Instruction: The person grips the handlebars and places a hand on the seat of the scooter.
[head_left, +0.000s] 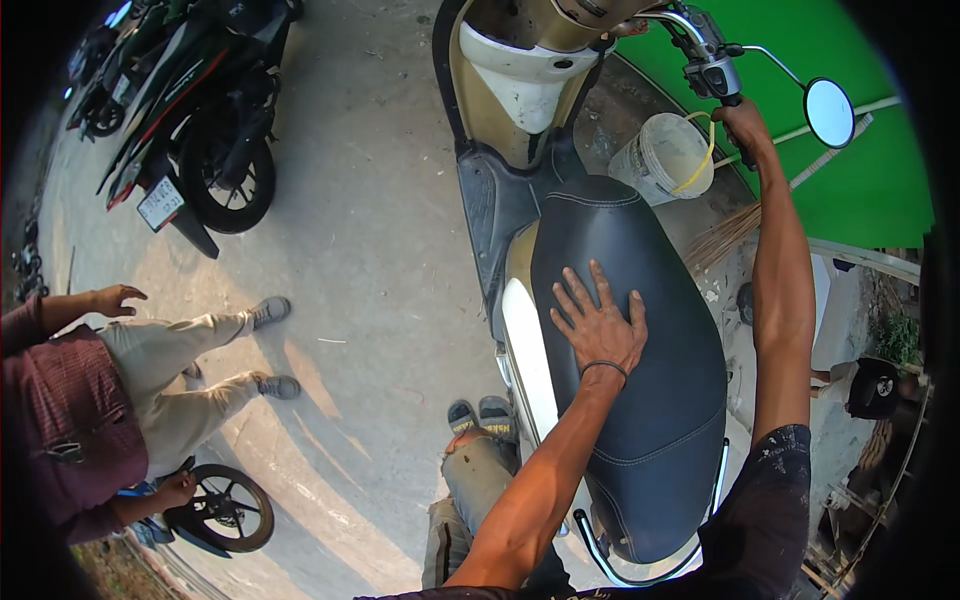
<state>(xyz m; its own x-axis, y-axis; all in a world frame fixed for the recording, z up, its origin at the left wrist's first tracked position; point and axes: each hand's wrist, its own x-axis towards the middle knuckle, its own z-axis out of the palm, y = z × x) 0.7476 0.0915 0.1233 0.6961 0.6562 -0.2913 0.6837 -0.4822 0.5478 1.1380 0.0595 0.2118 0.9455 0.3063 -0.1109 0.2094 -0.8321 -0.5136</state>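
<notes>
My left hand (607, 330) lies flat with its fingers spread on the black scooter seat (655, 395), which has pale stitching. A dark band circles that wrist. With my right arm stretched forward, my right hand (743, 125) is wrapped round the scooter's handlebar grip (745, 155); the fingers are partly hidden. A round mirror (829, 113) stands out to the right of the handlebar. The scooter's front panel (525, 75) is white and gold, above a dark footboard (500, 205). My legs and sandals (478, 416) are left of the scooter.
A white bucket (640, 165) with a yellow handle and a twig broom (725, 238) are right of the scooter, by a green wall (830, 195). Parked motorcycles (190, 110) stand at upper left. Another person (80, 400) stands at left near a wheel (232, 507).
</notes>
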